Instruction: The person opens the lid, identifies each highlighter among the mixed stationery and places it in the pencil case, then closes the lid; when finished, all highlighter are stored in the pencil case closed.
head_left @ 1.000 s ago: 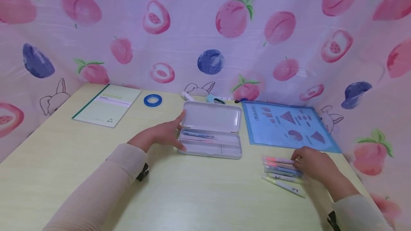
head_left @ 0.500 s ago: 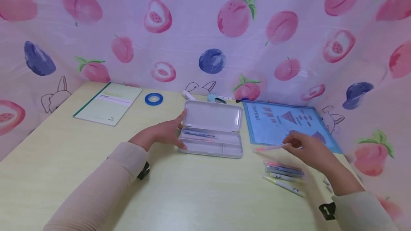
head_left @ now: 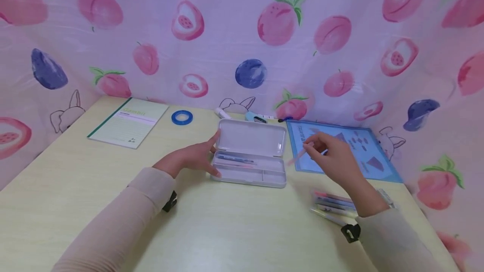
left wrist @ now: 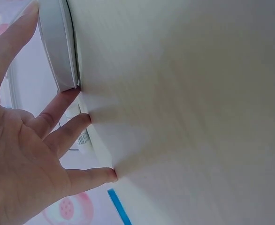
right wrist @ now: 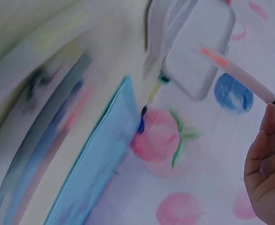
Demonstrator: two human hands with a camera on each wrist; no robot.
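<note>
A pale pencil case (head_left: pixel 251 137) lies with its lid up on the table; a blue pen (head_left: pixel 236 158) and a thinner pinkish one sit in its rear compartment. At its left end my left hand (head_left: pixel 193 159) spreads its fingers, thumb touching the front corner and forefinger by the hinge side, as the left wrist view shows. My right hand (head_left: pixel 334 158) pinches a white pen with an orange-pink end (right wrist: pixel 243 77) between thumb and fingertips. That pen hovers just right of the case, tilted down toward it. Several loose pens (head_left: pixel 332 201) lie beneath my right forearm, partly hidden.
A blue plastic folder (head_left: pixel 302 163) with a printed sheet lies right of the case. Farther left are a notebook (head_left: pixel 128 123) and a blue tape roll (head_left: pixel 182 117). A white tube (head_left: pixel 222 113) and other small items sit behind the lid, against a fruit-patterned curtain (head_left: pixel 211 53).
My right hand has lifted the orange-pink-ended pen from the loose group and carried it left and away from me, over the folder toward the case. My left hand has stayed in place.
</note>
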